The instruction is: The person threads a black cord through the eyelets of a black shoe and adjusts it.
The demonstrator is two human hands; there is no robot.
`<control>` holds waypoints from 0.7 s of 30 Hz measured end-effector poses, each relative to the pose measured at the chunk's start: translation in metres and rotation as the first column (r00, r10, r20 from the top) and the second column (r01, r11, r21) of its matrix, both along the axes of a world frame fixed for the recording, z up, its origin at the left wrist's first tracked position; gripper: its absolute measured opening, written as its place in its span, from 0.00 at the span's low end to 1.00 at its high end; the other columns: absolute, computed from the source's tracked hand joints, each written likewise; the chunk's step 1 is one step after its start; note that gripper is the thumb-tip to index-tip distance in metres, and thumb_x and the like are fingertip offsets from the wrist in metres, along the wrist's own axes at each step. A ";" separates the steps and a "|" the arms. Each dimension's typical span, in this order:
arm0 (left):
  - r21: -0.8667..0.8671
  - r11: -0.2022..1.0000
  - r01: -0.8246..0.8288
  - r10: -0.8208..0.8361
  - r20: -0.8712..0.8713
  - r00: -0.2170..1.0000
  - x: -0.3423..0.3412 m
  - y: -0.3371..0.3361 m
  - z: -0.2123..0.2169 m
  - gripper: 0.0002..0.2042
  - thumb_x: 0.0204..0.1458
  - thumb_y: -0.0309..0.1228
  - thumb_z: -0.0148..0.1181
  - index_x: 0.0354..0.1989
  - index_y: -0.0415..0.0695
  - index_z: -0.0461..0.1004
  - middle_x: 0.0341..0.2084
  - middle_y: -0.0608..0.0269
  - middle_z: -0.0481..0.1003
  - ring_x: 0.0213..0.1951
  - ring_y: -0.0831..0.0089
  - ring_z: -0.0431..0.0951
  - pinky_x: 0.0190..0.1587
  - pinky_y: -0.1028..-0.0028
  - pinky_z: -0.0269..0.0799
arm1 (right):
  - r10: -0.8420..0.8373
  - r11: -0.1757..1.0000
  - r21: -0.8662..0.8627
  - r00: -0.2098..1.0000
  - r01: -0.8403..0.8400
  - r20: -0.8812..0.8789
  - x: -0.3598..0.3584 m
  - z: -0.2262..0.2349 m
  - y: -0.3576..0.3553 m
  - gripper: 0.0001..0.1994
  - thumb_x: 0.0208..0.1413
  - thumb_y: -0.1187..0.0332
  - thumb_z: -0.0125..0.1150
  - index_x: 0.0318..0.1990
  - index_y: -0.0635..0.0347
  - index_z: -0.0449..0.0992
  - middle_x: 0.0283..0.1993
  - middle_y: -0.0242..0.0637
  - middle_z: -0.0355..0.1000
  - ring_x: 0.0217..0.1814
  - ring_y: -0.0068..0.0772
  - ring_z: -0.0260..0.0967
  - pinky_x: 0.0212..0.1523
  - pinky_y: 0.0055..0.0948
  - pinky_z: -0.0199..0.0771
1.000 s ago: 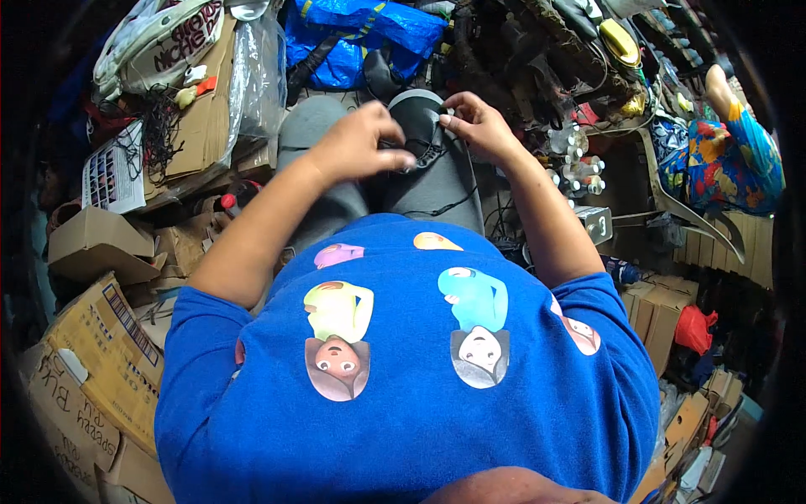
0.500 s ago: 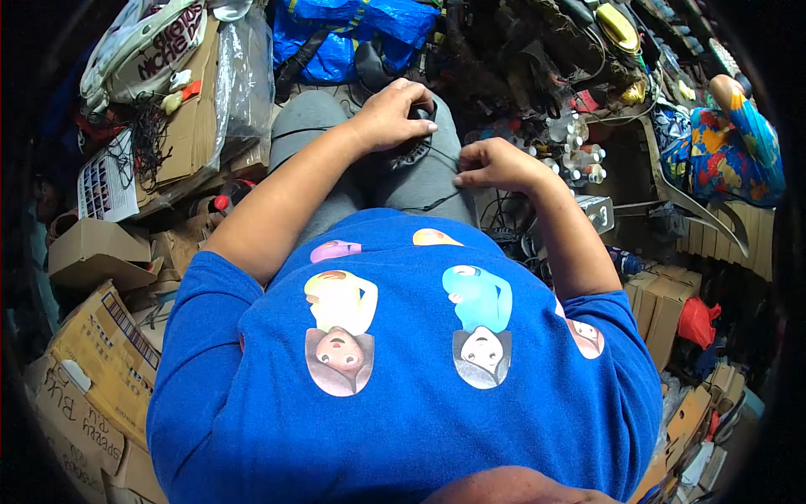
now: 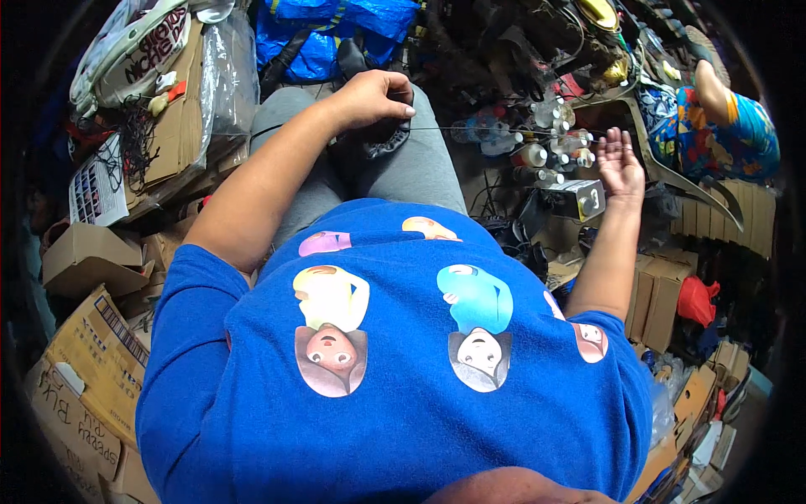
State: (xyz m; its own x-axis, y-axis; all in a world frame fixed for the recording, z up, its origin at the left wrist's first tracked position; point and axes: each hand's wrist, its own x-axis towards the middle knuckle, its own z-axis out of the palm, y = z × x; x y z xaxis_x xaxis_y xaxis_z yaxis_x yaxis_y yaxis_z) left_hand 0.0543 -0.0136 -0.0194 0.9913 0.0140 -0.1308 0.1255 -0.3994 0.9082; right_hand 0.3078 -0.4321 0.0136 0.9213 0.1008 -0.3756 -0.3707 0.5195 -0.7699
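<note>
Since half a second ago your right hand (image 3: 620, 161) has swung out from your lap toward 2 o'clock, drawing a thin thread (image 3: 495, 130) taut; its fingers are spread, and you cannot tell how they grip the thread. Your left hand (image 3: 369, 99) sits at 12 o'clock, closed on a dark shoe (image 3: 382, 139) resting on your grey-trousered knee (image 3: 420, 168), pinching the thread's near end
</note>
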 end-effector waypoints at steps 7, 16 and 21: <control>-0.121 0.980 0.160 -0.170 -0.075 0.983 0.006 0.010 0.001 0.12 0.44 0.31 0.66 0.34 0.39 0.74 0.28 0.71 0.74 0.34 0.81 0.70 0.41 0.79 0.66 | 0.047 0.990 0.118 0.978 -0.072 0.203 0.040 0.102 -0.119 0.06 0.56 0.74 0.55 0.34 0.70 0.72 0.30 0.41 0.69 0.32 0.34 0.66 0.41 0.35 0.69; -0.131 0.986 0.108 -0.125 -0.136 0.983 0.008 0.008 0.003 0.09 0.41 0.30 0.67 0.30 0.40 0.77 0.24 0.68 0.75 0.30 0.78 0.71 0.37 0.75 0.67 | -0.214 0.977 0.093 0.915 0.194 0.343 0.048 0.204 -0.259 0.09 0.62 0.71 0.45 0.34 0.67 0.69 0.24 0.36 0.60 0.23 0.28 0.53 0.29 0.30 0.57; -0.218 0.967 0.130 -0.154 -0.093 0.984 0.010 0.010 -0.010 0.09 0.42 0.27 0.67 0.30 0.41 0.75 0.25 0.71 0.74 0.30 0.82 0.70 0.37 0.79 0.66 | -0.253 0.963 0.025 0.868 0.269 0.427 0.046 0.260 -0.364 0.12 0.64 0.69 0.44 0.27 0.61 0.64 0.17 0.28 0.51 0.15 0.24 0.46 0.21 0.27 0.51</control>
